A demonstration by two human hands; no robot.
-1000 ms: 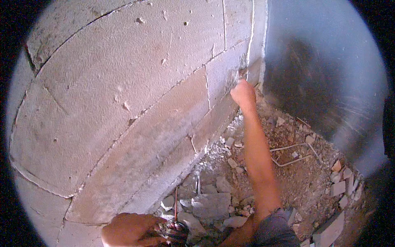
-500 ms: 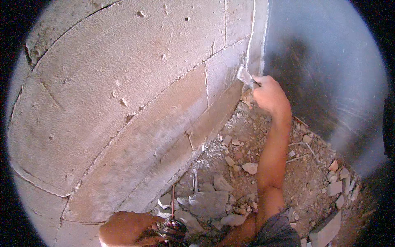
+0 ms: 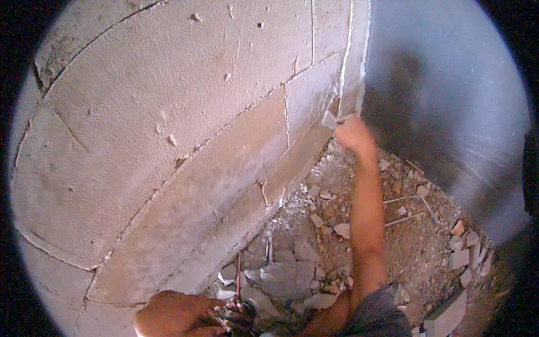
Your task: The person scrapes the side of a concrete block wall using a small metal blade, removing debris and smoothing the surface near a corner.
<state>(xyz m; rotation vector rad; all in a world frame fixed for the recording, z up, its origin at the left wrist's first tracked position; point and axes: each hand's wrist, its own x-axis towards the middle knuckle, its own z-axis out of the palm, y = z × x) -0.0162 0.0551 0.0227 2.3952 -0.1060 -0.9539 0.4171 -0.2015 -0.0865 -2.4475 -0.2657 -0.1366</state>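
My right hand (image 3: 355, 135) is closed around the handle of a putty knife (image 3: 330, 119). Its flat, pale-smeared blade is at the block wall (image 3: 219, 135), low down near the corner with the dark smooth wall (image 3: 432, 106). At the bottom edge of the view, my left hand (image 3: 193, 312) is bent, its fingers against a dark object (image 3: 238, 314) that I cannot make out. A thin reddish rod or wire (image 3: 240, 275) rises beside that object. White filler lines the joints between the blocks.
Broken rubble (image 3: 342, 229) and dust cover the floor along the wall's foot. A flat grey slab (image 3: 286, 278) lies in front of me. Bent pale strips (image 3: 412, 199) rest right of my forearm. Larger block pieces (image 3: 446, 314) lie at the lower right.
My right hand and the putty knife have moved down along the corner, nearer the floor. The view has shifted slightly. My left hand stays about where it was.
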